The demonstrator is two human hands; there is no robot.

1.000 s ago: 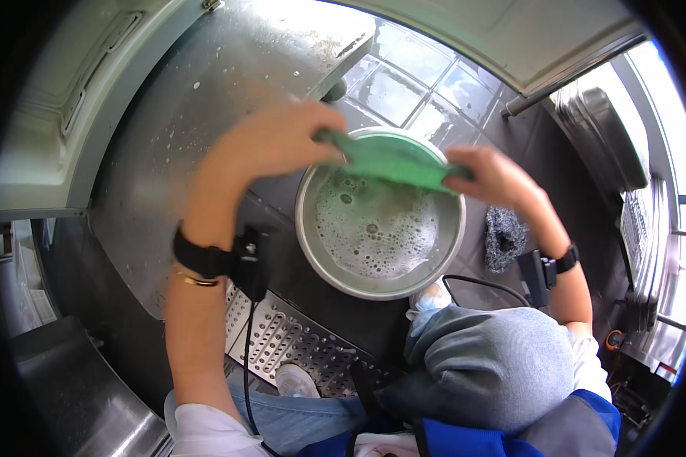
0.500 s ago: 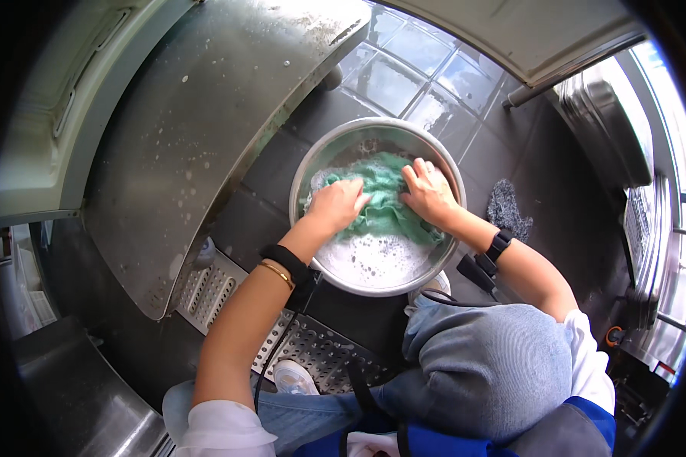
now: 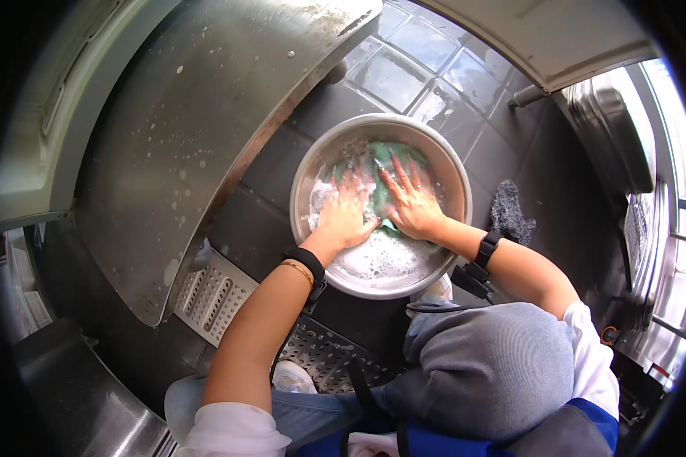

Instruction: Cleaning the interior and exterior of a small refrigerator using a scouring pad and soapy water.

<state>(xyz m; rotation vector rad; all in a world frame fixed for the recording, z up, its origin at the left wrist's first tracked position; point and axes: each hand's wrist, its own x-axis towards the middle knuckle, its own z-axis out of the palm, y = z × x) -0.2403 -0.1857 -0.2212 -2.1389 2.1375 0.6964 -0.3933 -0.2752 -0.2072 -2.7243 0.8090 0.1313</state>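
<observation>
A round metal basin (image 3: pixel 456 263) stands on the floor in front of me, with white suds (image 3: pixel 381 259) over the water. In it lies a wet green cloth (image 3: pixel 385 156), partly under foam. My left hand (image 3: pixel 345 213) presses down on the cloth's left side, fingers stretched out and their tips in the suds. My right hand (image 3: pixel 413 204) lies flat on the cloth's right side with its fingers spread. Both hands are open and side by side, the left thumb close to the right palm.
A grey rag (image 3: pixel 511 213) lies on the dark tiled floor right of the basin. To the left is a large stained metal panel (image 3: pixel 175 137). A perforated metal drain cover (image 3: pixel 213 297) runs near my feet. Metal trays (image 3: pixel 610 137) stand at the far right.
Both hands have gone from gripping the bunched cloth to lying flat on it with fingers extended. The cloth has sunk lower into the suds.
</observation>
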